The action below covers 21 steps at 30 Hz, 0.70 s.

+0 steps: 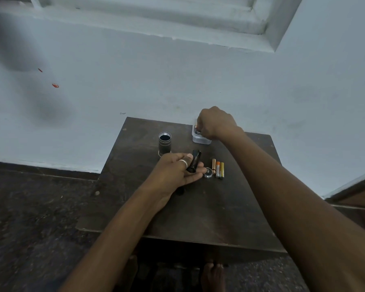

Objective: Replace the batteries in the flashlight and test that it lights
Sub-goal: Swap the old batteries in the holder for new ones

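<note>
My left hand (pixel 177 171) lies palm up over the dark table (pixel 209 207) and holds a black battery holder (pixel 194 160) across its fingers. The flashlight body (pixel 164 143) stands upright behind it with its open end up. Beside my fingertips lies the round tail cap (pixel 208 172), and right of it three batteries (pixel 218 168) lie side by side. My right hand (pixel 216 123) reaches into a small clear plastic box (pixel 199 139) at the table's back edge; its fingers pinch at something inside, mostly hidden.
The small table stands against a pale wall (pixel 177 81) with a window ledge above. A dark speckled floor (pixel 40 207) surrounds it. My bare feet (pixel 212 275) show below the table's front edge.
</note>
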Each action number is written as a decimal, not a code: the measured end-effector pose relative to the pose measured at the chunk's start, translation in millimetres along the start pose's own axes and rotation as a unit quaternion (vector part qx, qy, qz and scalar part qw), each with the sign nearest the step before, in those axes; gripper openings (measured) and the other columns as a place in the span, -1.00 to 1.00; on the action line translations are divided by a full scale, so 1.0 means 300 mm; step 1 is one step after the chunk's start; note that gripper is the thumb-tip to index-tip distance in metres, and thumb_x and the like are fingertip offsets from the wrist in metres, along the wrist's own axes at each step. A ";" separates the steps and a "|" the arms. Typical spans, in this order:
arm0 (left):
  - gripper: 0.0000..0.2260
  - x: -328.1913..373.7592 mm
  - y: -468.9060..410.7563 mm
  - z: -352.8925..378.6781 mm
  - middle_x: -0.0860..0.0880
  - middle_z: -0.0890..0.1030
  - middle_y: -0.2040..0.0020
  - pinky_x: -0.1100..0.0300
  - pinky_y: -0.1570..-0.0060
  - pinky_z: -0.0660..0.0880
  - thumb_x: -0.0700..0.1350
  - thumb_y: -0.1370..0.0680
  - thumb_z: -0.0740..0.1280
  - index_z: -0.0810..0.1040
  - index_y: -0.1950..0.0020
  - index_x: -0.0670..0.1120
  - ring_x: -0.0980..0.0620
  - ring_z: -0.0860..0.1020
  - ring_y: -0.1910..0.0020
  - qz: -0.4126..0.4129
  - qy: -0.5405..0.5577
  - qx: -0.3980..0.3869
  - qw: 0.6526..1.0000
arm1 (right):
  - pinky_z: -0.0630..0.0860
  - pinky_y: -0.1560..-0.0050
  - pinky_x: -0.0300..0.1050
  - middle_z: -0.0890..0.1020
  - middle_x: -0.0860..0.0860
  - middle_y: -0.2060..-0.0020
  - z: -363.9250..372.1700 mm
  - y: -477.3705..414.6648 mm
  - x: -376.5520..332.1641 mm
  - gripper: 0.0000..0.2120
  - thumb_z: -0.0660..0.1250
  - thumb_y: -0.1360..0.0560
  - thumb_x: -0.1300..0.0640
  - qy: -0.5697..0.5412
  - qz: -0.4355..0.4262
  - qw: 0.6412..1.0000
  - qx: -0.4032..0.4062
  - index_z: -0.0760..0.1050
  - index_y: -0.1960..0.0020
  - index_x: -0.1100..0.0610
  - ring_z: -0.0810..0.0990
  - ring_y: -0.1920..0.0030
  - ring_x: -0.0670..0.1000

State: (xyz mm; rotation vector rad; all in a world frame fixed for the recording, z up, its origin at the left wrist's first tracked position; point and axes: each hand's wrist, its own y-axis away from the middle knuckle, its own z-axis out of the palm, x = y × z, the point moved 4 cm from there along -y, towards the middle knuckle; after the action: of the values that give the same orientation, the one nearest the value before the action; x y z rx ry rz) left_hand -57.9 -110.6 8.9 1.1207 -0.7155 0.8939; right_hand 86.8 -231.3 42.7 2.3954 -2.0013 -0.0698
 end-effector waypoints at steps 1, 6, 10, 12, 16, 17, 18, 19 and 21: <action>-0.75 0.001 0.001 0.000 -0.23 0.66 -0.08 0.19 0.04 0.64 -0.20 -0.68 0.15 0.50 -0.26 -0.28 -0.03 0.69 -0.02 0.000 0.000 0.000 1.000 | 0.44 0.13 -0.07 0.61 0.11 -0.07 -0.010 0.005 0.007 -0.80 0.36 -0.50 0.17 -0.020 0.003 1.000 0.010 0.62 -0.11 0.12 0.55 0.08 0.15; -0.79 0.005 0.002 0.000 -0.22 0.66 -0.06 0.20 0.07 0.65 -0.21 -0.68 0.15 0.53 -0.18 -0.26 -0.01 0.70 0.02 0.001 0.012 0.000 1.000 | 0.50 0.13 -0.13 0.67 0.01 0.09 -0.131 0.116 0.060 -0.70 0.28 -0.42 0.22 -0.199 0.026 0.972 0.126 0.61 -0.07 -0.02 0.61 0.01 0.08; -0.79 0.006 -0.001 0.001 -0.23 0.67 -0.06 0.21 0.09 0.65 -0.21 -0.68 0.16 0.54 -0.17 -0.26 -0.01 0.71 0.04 0.007 0.021 -0.002 1.000 | 0.55 0.15 -0.14 0.68 -0.06 0.25 -0.189 0.290 0.063 -0.73 0.30 -0.46 0.20 -0.291 0.034 0.937 0.188 0.61 -0.08 -0.04 0.66 0.20 -0.02; -0.78 0.006 -0.003 0.000 -0.24 0.67 -0.06 0.20 0.09 0.64 -0.20 -0.68 0.16 0.55 -0.16 -0.27 -0.02 0.71 0.02 0.016 0.024 -0.002 1.000 | 0.62 0.13 -0.04 0.69 -0.02 0.29 -0.169 0.374 0.054 -0.75 0.30 -0.46 0.20 -0.318 0.040 0.927 0.198 0.61 -0.06 -0.05 0.67 0.27 0.00; -0.78 0.001 -0.008 -0.001 -0.24 0.66 -0.07 0.19 0.06 0.64 -0.19 -0.68 0.17 0.54 -0.20 -0.26 -0.04 0.70 -0.01 0.033 0.019 -0.003 0.999 | 0.60 0.14 -0.21 0.64 -0.04 0.30 -0.075 0.474 0.028 -0.78 0.34 -0.51 0.23 -0.372 0.056 0.912 0.167 0.62 -0.09 0.01 0.66 0.22 -0.05; -0.77 0.000 -0.008 -0.002 -0.24 0.66 -0.08 0.19 0.05 0.64 -0.19 -0.68 0.16 0.55 -0.20 -0.25 -0.04 0.70 -0.02 0.036 0.014 -0.005 0.999 | 0.54 0.17 -0.37 0.62 -0.09 0.28 -0.056 0.483 0.021 -0.77 0.36 -0.52 0.23 -0.376 0.053 0.911 0.159 0.62 -0.13 0.02 0.64 0.21 -0.11; -0.77 0.000 -0.009 -0.003 -0.23 0.66 -0.09 0.18 0.04 0.64 -0.19 -0.68 0.16 0.56 -0.21 -0.24 -0.05 0.70 -0.03 0.038 0.009 -0.008 0.999 | 0.49 0.20 -0.45 0.63 -0.12 0.26 -0.042 0.487 0.015 -0.75 0.38 -0.51 0.23 -0.384 0.049 0.910 0.152 0.61 -0.16 0.03 0.63 0.21 -0.15; -0.76 -0.001 -0.008 -0.002 -0.23 0.66 -0.09 0.18 0.03 0.63 -0.18 -0.69 0.16 0.56 -0.22 -0.24 -0.05 0.69 -0.04 0.039 0.005 -0.012 0.999 | 0.49 0.19 -0.45 0.64 -0.13 0.24 -0.034 0.486 0.012 -0.74 0.39 -0.50 0.24 -0.398 0.047 0.905 0.145 0.60 -0.16 0.03 0.63 0.21 -0.16; -0.74 -0.004 -0.011 -0.003 -0.23 0.66 -0.10 0.16 0.02 0.63 -0.18 -0.69 0.15 0.57 -0.22 -0.25 -0.04 0.69 -0.05 0.041 0.003 -0.015 0.999 | 0.55 0.12 -0.36 0.68 -0.12 0.20 -0.031 0.483 0.015 -0.77 0.43 -0.49 0.23 -0.433 0.048 0.889 0.139 0.61 -0.12 0.03 0.64 0.19 -0.17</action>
State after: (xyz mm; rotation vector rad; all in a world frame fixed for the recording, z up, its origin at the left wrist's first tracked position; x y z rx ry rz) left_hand -55.6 -110.5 6.2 1.0679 -0.7712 0.9524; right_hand -54.4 -261.8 58.2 2.7099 -2.5898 -1.1084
